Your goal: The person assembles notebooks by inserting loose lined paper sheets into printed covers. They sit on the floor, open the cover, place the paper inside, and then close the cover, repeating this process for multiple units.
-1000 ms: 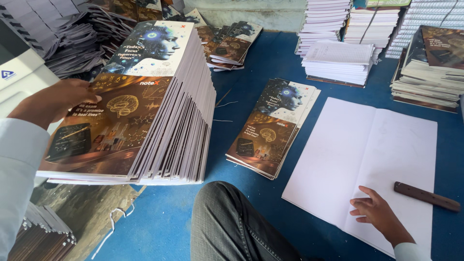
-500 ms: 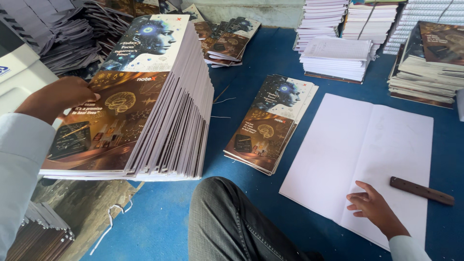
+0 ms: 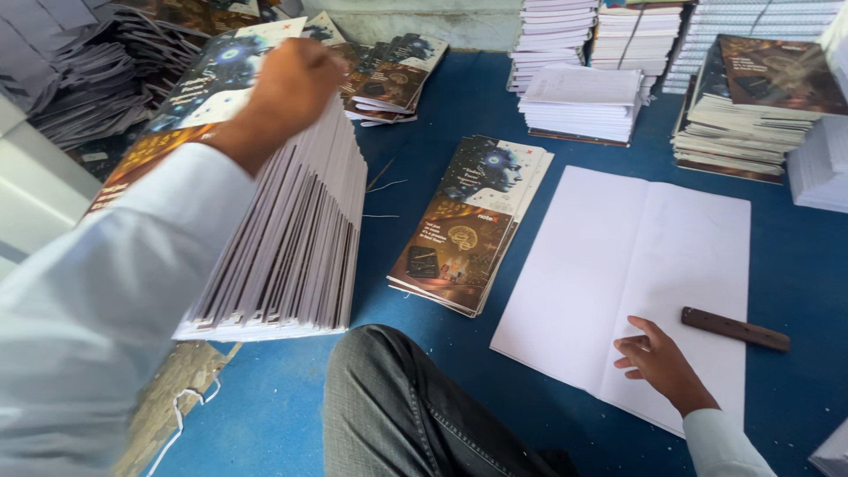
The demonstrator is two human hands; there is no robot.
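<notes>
My left hand (image 3: pixel 291 84) reaches across a tall slanted stack of printed covers (image 3: pixel 291 247) at the left. Its fingers are closed on the top cover's far edge, and my pale sleeve hides much of the stack's top. My right hand (image 3: pixel 658 362) lies on an open spread of blank white pages (image 3: pixel 618 256) at the lower right, fingers apart and holding nothing. A dark wooden stick (image 3: pixel 735 329) lies on the pages just right of that hand. A low pile of the same dark covers (image 3: pixel 468 225) sits between the tall stack and the pages.
My grey-trousered knee (image 3: pixel 415 415) juts in at the bottom centre. Stacks of white page blocks (image 3: pixel 579 97) line the back, one at the right topped by a cover (image 3: pixel 751 97). Grey folded sheets (image 3: pixel 79 79) pile up at the far left. Everything rests on a blue surface (image 3: pixel 459 115).
My left hand has moved from the stack's near left side up and across to its far right edge, with the sleeve now filling the left of the view. My right hand has stayed on the pages.
</notes>
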